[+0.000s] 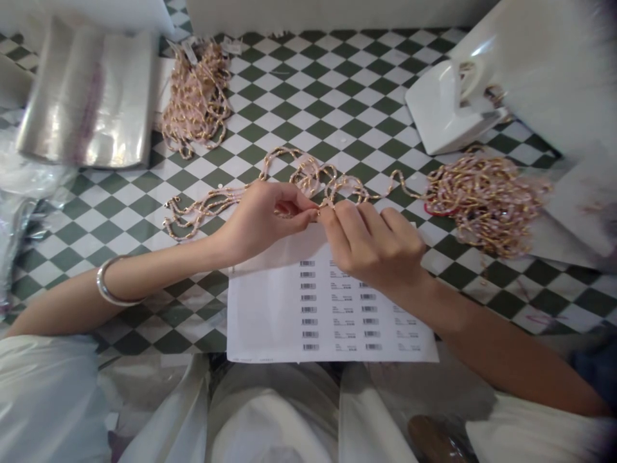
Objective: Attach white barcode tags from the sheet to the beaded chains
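My left hand (263, 218) and my right hand (371, 244) meet above the top edge of a printed barcode label sheet (328, 308). Their fingertips pinch a strand of pink and gold beads (308, 180) between them. From there, the strand loops loosely across the checkered surface to both sides. Its right end runs into a tangled pile of similar beads (486, 206), which has a red band (438, 211) at its edge. A second bundle of pink and gold beads (197, 96) lies farther off, beyond my left hand. A silver bangle (110, 283) circles my left wrist.
The work surface is a green and white checkered top (337, 83). A stack of clear plastic bags (91, 96) lies at the far left, with more crumpled plastic along the left edge. A white object (448, 106) stands at the upper right. White cloth covers my lap.
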The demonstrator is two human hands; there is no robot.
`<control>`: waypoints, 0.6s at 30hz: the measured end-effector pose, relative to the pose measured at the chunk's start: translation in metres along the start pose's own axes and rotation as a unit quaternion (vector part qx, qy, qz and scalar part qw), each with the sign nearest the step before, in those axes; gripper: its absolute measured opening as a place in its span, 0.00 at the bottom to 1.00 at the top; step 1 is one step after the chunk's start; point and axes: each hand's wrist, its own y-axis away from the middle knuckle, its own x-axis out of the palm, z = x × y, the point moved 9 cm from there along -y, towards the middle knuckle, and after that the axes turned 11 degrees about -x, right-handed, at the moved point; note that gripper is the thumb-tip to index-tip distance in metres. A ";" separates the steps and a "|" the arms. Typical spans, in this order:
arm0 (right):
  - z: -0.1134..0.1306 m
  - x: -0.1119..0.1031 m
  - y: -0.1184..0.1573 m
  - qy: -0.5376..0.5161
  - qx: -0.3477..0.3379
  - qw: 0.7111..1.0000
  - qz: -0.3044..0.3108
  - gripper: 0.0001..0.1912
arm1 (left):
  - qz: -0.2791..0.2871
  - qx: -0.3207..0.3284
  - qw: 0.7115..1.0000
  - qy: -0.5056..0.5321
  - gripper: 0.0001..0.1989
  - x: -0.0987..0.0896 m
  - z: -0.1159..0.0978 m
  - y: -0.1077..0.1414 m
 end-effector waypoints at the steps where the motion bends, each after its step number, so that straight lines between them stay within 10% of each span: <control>1: -0.001 0.001 0.001 -0.012 0.010 1.000 0.001 0.10 | -0.002 0.009 1.000 0.000 0.04 0.000 -0.001 0.001; 5: -0.024 0.016 0.015 -0.231 0.158 0.960 0.002 0.06 | -0.024 0.033 0.999 0.001 0.04 -0.006 -0.007 0.002; 9: -0.038 0.057 0.041 -0.579 0.371 0.726 0.020 0.17 | -0.056 0.034 0.998 0.003 0.04 -0.017 -0.012 0.001; 13: -0.033 0.072 0.050 -0.733 0.429 0.526 -0.025 0.25 | -0.043 0.026 0.999 0.009 0.05 -0.019 -0.014 0.000; 18: -0.031 0.071 0.048 -0.781 0.422 0.457 -0.057 0.28 | -0.024 0.009 0.998 0.052 0.06 -0.020 -0.014 0.000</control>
